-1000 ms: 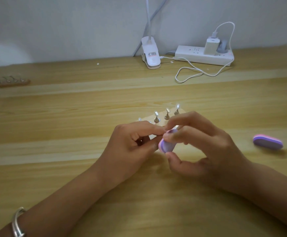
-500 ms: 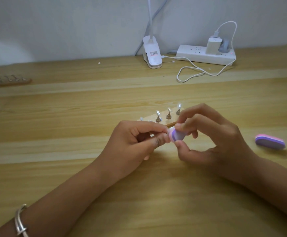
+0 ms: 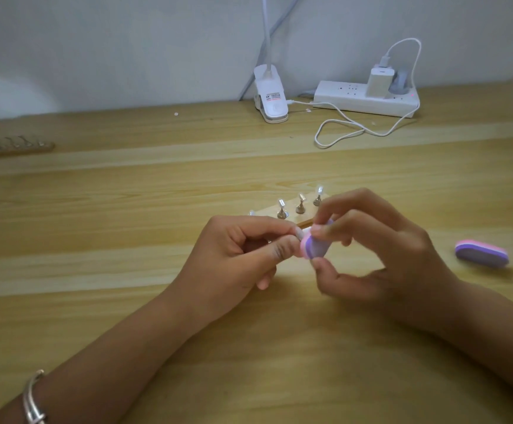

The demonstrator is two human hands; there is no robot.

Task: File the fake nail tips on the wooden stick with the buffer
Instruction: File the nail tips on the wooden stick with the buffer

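A wooden stick (image 3: 305,217) lies on the table behind my hands, with clear fake nail tips on small metal stands; three stands (image 3: 300,205) show and the rest are hidden. My left hand (image 3: 239,255) pinches one nail tip (image 3: 301,231) between thumb and forefinger. My right hand (image 3: 380,255) grips a small pink and purple buffer (image 3: 314,247) between fingers and thumb. The buffer's edge touches that nail tip.
A second pink and purple buffer (image 3: 481,254) lies at the right. Another wooden stick with stands (image 3: 19,145) sits far left. At the back by the wall are a white clip lamp base (image 3: 272,101), a power strip (image 3: 368,101) and a looped white cable (image 3: 344,130).
My right hand has rubbed the buffer back and forth against the nail tip, sliding right and up, then back down. My left hand has stayed nearly still.
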